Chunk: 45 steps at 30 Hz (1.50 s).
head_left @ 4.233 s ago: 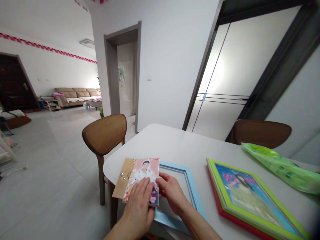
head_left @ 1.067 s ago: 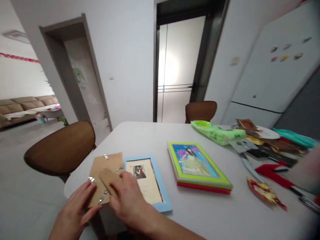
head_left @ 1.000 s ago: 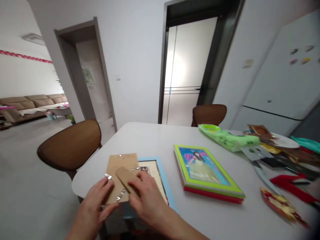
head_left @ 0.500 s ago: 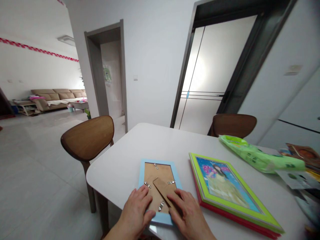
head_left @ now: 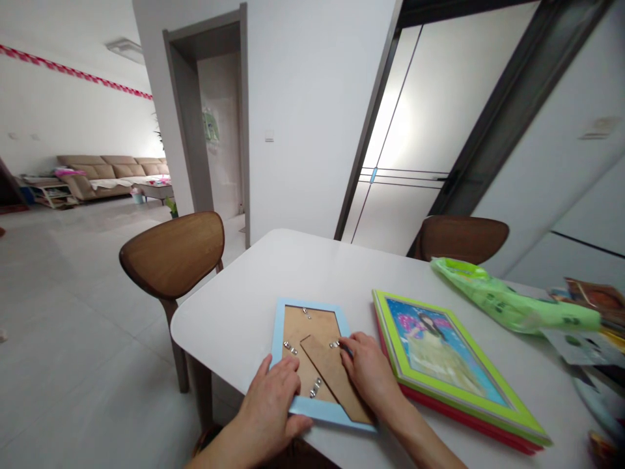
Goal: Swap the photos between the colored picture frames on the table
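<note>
A white wall and a pale, shiny floor surround the dining spot, with a dark-framed white door on the right and a tan sofa far back on the left. A pink-and-red border strip runs high along the far wall. The white table has a smooth top and rounded corners; one brown chair stands at its left side, another brown chair behind it.

On the tabletop, a lime-green framed picture lies face up on a red piece, near a crumpled green bag. The light-blue frame lies back up at the near edge of the table, left of the lime-green one, its brown backing board seated inside.

The hands are apart from each other. The left hand rests loosely spread on the frame's lower left; the right hand bends its fingertips to the right-hand metal clip, and whether they pinch it I cannot tell. Dark-green marks on the bag are too small to read.
</note>
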Each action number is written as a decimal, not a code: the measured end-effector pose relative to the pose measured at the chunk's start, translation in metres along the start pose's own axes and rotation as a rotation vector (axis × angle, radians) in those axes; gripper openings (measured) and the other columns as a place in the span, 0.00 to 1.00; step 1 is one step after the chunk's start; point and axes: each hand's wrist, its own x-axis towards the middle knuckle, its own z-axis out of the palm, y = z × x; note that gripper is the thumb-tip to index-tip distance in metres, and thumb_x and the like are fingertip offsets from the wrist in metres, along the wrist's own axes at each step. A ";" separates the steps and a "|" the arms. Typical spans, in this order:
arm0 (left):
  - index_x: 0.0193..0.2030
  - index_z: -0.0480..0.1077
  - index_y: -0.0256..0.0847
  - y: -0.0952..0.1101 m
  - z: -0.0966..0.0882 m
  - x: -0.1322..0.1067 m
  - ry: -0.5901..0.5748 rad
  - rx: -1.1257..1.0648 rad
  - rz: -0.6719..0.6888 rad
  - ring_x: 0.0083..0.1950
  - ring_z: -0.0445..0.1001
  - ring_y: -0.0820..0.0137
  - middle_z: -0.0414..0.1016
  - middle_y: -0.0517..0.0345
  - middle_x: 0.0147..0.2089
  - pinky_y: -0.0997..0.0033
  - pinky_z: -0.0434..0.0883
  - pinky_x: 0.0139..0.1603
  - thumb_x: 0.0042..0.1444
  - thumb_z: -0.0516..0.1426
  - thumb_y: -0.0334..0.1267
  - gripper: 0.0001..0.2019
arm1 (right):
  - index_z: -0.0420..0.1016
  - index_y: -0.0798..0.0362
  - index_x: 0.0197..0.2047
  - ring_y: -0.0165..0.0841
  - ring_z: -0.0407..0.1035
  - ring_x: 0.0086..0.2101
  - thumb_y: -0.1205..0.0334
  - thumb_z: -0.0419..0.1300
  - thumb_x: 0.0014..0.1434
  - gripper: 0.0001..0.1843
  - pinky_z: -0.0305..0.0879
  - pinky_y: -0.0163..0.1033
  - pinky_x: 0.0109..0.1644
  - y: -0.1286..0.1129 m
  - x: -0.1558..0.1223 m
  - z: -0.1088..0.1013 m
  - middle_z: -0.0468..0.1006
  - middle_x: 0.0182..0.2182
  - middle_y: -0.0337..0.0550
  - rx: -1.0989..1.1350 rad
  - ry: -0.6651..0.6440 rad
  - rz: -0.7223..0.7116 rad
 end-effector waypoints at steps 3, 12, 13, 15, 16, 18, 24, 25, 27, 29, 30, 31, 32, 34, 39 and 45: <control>0.41 0.64 0.39 0.000 -0.003 0.000 -0.021 -0.003 -0.002 0.59 0.54 0.65 0.58 0.49 0.58 0.57 0.43 0.60 0.46 0.57 0.46 0.17 | 0.74 0.54 0.30 0.35 0.62 0.33 0.69 0.47 0.53 0.13 0.57 0.37 0.38 0.001 0.011 0.004 0.69 0.28 0.47 0.000 -0.009 -0.019; 0.45 0.63 0.39 0.004 -0.006 -0.002 -0.035 -0.018 -0.034 0.59 0.53 0.66 0.58 0.49 0.58 0.59 0.42 0.60 0.47 0.56 0.47 0.21 | 0.72 0.55 0.24 0.33 0.62 0.33 0.68 0.48 0.53 0.13 0.57 0.36 0.39 0.004 0.008 0.001 0.69 0.30 0.47 0.015 -0.051 -0.084; 0.44 0.63 0.39 0.004 -0.006 -0.003 -0.035 -0.020 -0.030 0.59 0.53 0.66 0.58 0.50 0.58 0.60 0.42 0.60 0.47 0.56 0.47 0.19 | 0.72 0.55 0.24 0.33 0.62 0.33 0.68 0.48 0.53 0.13 0.58 0.36 0.39 0.004 0.007 0.000 0.69 0.29 0.47 0.016 -0.051 -0.086; 0.43 0.64 0.40 0.003 -0.005 -0.005 -0.028 -0.021 -0.021 0.59 0.52 0.67 0.57 0.51 0.58 0.60 0.42 0.60 0.47 0.56 0.46 0.18 | 0.73 0.56 0.25 0.34 0.62 0.33 0.67 0.48 0.53 0.14 0.58 0.37 0.40 0.003 0.004 -0.002 0.69 0.30 0.47 0.018 -0.053 -0.086; 0.43 0.64 0.40 0.002 -0.005 -0.006 -0.024 -0.021 -0.016 0.59 0.53 0.66 0.57 0.51 0.58 0.60 0.42 0.60 0.47 0.56 0.46 0.18 | 0.73 0.56 0.28 0.34 0.63 0.34 0.67 0.47 0.53 0.13 0.58 0.38 0.41 0.000 0.002 -0.004 0.69 0.31 0.48 0.020 -0.047 -0.086; 0.43 0.63 0.40 0.001 -0.003 -0.006 -0.018 -0.021 -0.005 0.59 0.53 0.66 0.57 0.51 0.58 0.60 0.42 0.60 0.47 0.57 0.46 0.18 | 0.73 0.56 0.35 0.36 0.62 0.38 0.65 0.48 0.54 0.14 0.58 0.40 0.43 -0.007 -0.006 -0.008 0.69 0.36 0.50 0.041 -0.026 -0.116; 0.41 0.64 0.39 -0.001 -0.002 -0.005 -0.013 -0.011 0.016 0.59 0.54 0.66 0.58 0.50 0.58 0.60 0.44 0.60 0.46 0.58 0.43 0.17 | 0.73 0.44 0.35 0.34 0.61 0.39 0.64 0.50 0.54 0.12 0.58 0.41 0.41 -0.039 -0.037 -0.019 0.70 0.37 0.42 0.194 -0.166 -0.390; 0.41 0.64 0.39 -0.001 -0.002 -0.005 -0.016 -0.011 0.017 0.59 0.54 0.66 0.58 0.50 0.58 0.60 0.44 0.60 0.46 0.58 0.43 0.16 | 0.73 0.43 0.36 0.34 0.61 0.39 0.64 0.50 0.53 0.12 0.58 0.41 0.41 -0.042 -0.040 -0.019 0.70 0.37 0.42 0.197 -0.173 -0.401; 0.41 0.64 0.39 -0.002 -0.001 -0.005 -0.019 -0.015 0.017 0.59 0.53 0.66 0.58 0.50 0.58 0.60 0.44 0.60 0.46 0.58 0.43 0.16 | 0.73 0.43 0.37 0.34 0.61 0.40 0.64 0.51 0.53 0.12 0.58 0.42 0.42 -0.043 -0.044 -0.020 0.69 0.39 0.42 0.193 -0.168 -0.417; 0.41 0.64 0.40 -0.002 -0.001 -0.005 -0.011 -0.020 0.013 0.59 0.53 0.66 0.58 0.50 0.58 0.60 0.45 0.60 0.46 0.58 0.44 0.16 | 0.72 0.43 0.38 0.35 0.60 0.41 0.65 0.51 0.53 0.12 0.57 0.42 0.43 -0.041 -0.046 -0.021 0.69 0.39 0.42 0.196 -0.163 -0.430; 0.41 0.64 0.40 -0.002 0.000 -0.005 -0.007 -0.023 0.011 0.59 0.54 0.66 0.58 0.50 0.57 0.60 0.45 0.60 0.46 0.58 0.44 0.16 | 0.72 0.43 0.38 0.35 0.60 0.41 0.65 0.51 0.53 0.12 0.57 0.42 0.43 -0.040 -0.046 -0.021 0.69 0.40 0.42 0.200 -0.166 -0.435; 0.41 0.64 0.40 -0.002 0.000 -0.005 -0.004 -0.026 0.011 0.58 0.54 0.66 0.58 0.50 0.57 0.60 0.45 0.60 0.46 0.58 0.44 0.16 | 0.72 0.43 0.38 0.34 0.60 0.41 0.65 0.51 0.53 0.13 0.58 0.42 0.43 -0.039 -0.044 -0.020 0.69 0.39 0.42 0.205 -0.173 -0.437; 0.41 0.64 0.40 -0.003 0.000 -0.006 -0.001 -0.029 0.013 0.58 0.55 0.66 0.58 0.50 0.57 0.60 0.45 0.59 0.46 0.58 0.44 0.16 | 0.72 0.43 0.39 0.34 0.61 0.40 0.65 0.50 0.53 0.13 0.58 0.42 0.43 -0.038 -0.042 -0.020 0.69 0.39 0.42 0.211 -0.174 -0.432; 0.41 0.64 0.40 -0.003 0.001 -0.005 0.007 -0.035 0.021 0.58 0.55 0.66 0.59 0.50 0.57 0.59 0.45 0.59 0.46 0.58 0.44 0.17 | 0.71 0.45 0.41 0.34 0.61 0.39 0.64 0.49 0.54 0.14 0.58 0.41 0.42 -0.040 -0.033 -0.016 0.69 0.38 0.43 0.226 -0.156 -0.406; 0.42 0.62 0.41 -0.003 0.002 -0.005 0.042 -0.043 0.026 0.57 0.56 0.66 0.61 0.52 0.55 0.60 0.45 0.60 0.45 0.59 0.43 0.18 | 0.72 0.50 0.38 0.33 0.61 0.36 0.64 0.48 0.55 0.13 0.56 0.38 0.40 -0.058 0.004 0.004 0.71 0.33 0.43 0.193 -0.115 -0.303; 0.43 0.62 0.39 -0.005 0.003 -0.006 0.056 -0.073 0.028 0.56 0.57 0.66 0.63 0.52 0.54 0.62 0.44 0.60 0.44 0.60 0.43 0.20 | 0.74 0.52 0.24 0.30 0.61 0.33 0.64 0.50 0.55 0.13 0.54 0.34 0.37 -0.074 0.021 0.017 0.71 0.25 0.40 0.176 -0.161 -0.335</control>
